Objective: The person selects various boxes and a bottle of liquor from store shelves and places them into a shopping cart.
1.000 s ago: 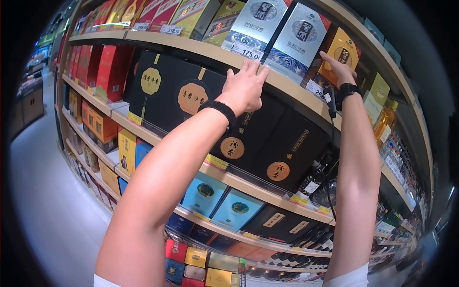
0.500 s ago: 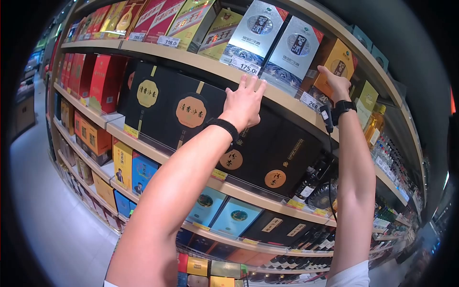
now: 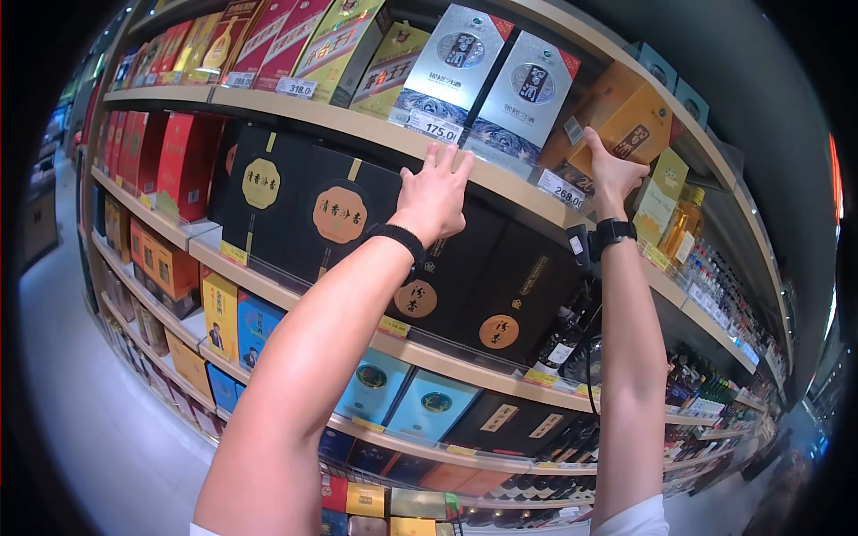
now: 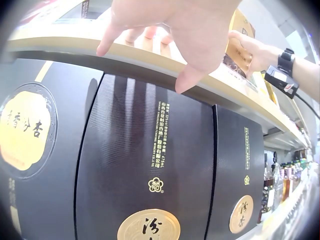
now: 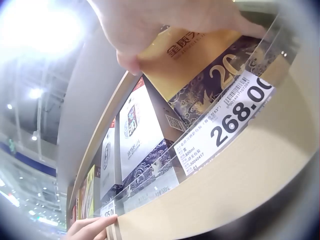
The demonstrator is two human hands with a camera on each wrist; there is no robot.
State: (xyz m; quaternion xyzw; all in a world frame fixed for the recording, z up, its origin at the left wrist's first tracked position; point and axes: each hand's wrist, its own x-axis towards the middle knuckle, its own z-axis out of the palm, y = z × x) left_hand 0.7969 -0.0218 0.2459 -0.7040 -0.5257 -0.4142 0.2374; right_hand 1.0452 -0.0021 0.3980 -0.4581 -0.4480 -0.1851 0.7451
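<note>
My right hand point(image 3: 615, 179) grips a gold-and-dark liquor box point(image 3: 642, 107) on the upper shelf, thumb at its left side and fingers at its right. The box leans toward me, and its left side shows beside two silver liquor boxes point(image 3: 527, 85). In the right wrist view a price label reading 268.00 point(image 5: 225, 122) lies right below the gold box. My left hand point(image 3: 433, 192) rests with spread fingers at the upper shelf's edge point(image 3: 500, 174), below the 175.00 label point(image 3: 432, 126). It holds nothing. Large black liquor boxes point(image 4: 150, 150) stand beneath it.
A green box point(image 3: 660, 192) and a bottle of amber liquid point(image 3: 682, 228) stand right of my right wrist. Red and yellow-green boxes point(image 3: 340, 40) line the upper shelf at left. Below are light blue boxes point(image 3: 438, 402) and a basket with several colourful boxes point(image 3: 365, 500).
The gold box has tilted and turned in my right hand, so more of its left side shows. My left hand stays at the shelf edge while the head view shifts.
</note>
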